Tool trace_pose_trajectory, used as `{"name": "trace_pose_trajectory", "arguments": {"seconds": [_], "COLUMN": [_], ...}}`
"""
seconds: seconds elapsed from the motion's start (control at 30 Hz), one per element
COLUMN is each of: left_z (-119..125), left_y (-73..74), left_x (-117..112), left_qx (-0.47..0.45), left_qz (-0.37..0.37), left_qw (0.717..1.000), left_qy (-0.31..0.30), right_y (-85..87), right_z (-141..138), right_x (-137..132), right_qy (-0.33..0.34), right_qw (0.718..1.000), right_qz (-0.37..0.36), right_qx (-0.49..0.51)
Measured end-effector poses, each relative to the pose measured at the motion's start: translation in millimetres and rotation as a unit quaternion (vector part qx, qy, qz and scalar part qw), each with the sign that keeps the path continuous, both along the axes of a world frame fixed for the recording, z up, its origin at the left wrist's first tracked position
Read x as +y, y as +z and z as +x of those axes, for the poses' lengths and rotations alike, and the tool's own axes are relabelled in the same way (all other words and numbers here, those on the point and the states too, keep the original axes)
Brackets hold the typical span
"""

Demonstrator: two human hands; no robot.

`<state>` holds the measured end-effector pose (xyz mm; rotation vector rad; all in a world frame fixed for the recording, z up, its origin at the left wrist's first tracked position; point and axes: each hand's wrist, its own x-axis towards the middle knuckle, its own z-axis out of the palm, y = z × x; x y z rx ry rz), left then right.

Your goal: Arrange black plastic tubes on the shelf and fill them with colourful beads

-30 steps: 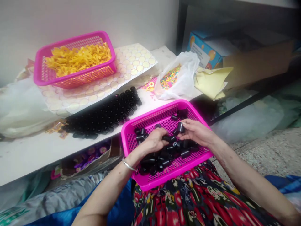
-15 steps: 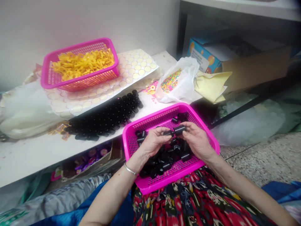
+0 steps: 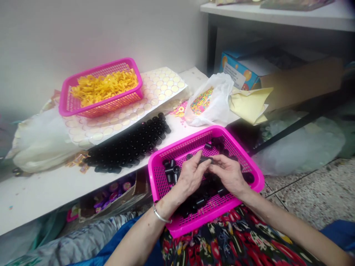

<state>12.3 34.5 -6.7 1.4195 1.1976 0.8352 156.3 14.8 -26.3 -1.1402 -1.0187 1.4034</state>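
Observation:
Over the pink basket on my lap, my left hand and my right hand meet at the fingertips. Both pinch a small black cylindrical piece, partly covered by the fingers; whether it is one part or two joined end to end I cannot make out. Loose black cylinders lie scattered in the basket below and around the hands. Left of the basket, a dense block of upright black cylinders stands on the white table.
A second pink basket of yellow plastic pieces rests on a sheet of round stickers. Behind my basket lie a white bag of coloured beads and a yellow paper packet. A blue box stands at the right.
My hands have come together; the two black pieces held apart earlier now meet between my fingertips. The view has shifted slightly, so the surroundings sit lower in the picture.

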Motion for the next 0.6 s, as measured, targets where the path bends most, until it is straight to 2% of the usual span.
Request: {"name": "trace_pose_trajectory", "arguments": {"seconds": [0.07, 0.13, 0.17, 0.23, 0.3, 0.33, 0.43, 0.5, 0.6], "left_z": [-4, -14, -21, -38, -54, -61, -75, -79, -82], "left_y": [3.1, 6.1, 7.2, 7.5, 5.3, 3.4, -3.0, -6.3, -8.3], "left_x": [5, 21, 32, 57, 80, 89, 104, 108, 112], "left_qx": [0.051, 0.093, 0.122, 0.213, 0.326, 0.383, 0.511, 0.55, 0.573], "left_qz": [0.057, 0.099, 0.126, 0.188, 0.218, 0.22, 0.199, 0.186, 0.16], "left_qw": [0.997, 0.991, 0.984, 0.957, 0.915, 0.892, 0.835, 0.814, 0.804], "left_qy": [-0.022, -0.019, 0.001, 0.057, 0.099, 0.099, 0.048, 0.018, 0.009], "right_y": [0.5, -0.1, -1.4, -6.0, -11.5, -13.6, -14.3, -9.9, -1.2], "right_z": [4, 15, 22, 39, 53, 58, 60, 52, 35], "right_x": [2, 9, 15, 27, 37, 41, 43, 42, 46], "right_qy": [0.032, 0.085, 0.097, 0.079, 0.064, 0.081, 0.193, 0.274, 0.378], "right_qw": [0.999, 0.993, 0.986, 0.961, 0.918, 0.892, 0.808, 0.747, 0.661], "right_qz": [-0.002, 0.01, 0.026, 0.074, 0.114, 0.125, 0.15, 0.169, 0.163], "right_qx": [-0.02, -0.086, -0.135, -0.254, -0.375, -0.426, -0.536, -0.581, -0.628]}}
